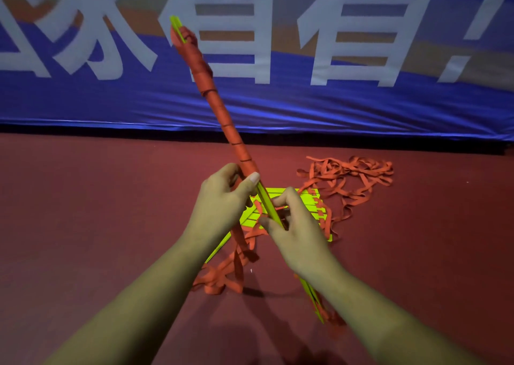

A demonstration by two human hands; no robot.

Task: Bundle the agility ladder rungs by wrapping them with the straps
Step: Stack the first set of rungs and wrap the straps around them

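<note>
Bundle of stiff, light yellow-green plastic ladder rungs [263, 199], spiral-wrapped over its upper part in limp orange-red webbing strap [219, 108], is held slanting from 11 to 5 o'clock above the dark red floor [83, 197]. It is clamped by the left hand [219, 206] at the wrap's lower edge and gripped by the right hand [297, 234] just below. Slipping on the smooth plastic is judged likely, so tension is best held at the last turn; snagging is threatened by the loose strap heap [358, 170] at 2 o'clock and the unbundled rungs [308, 200] beneath the hands.
</note>
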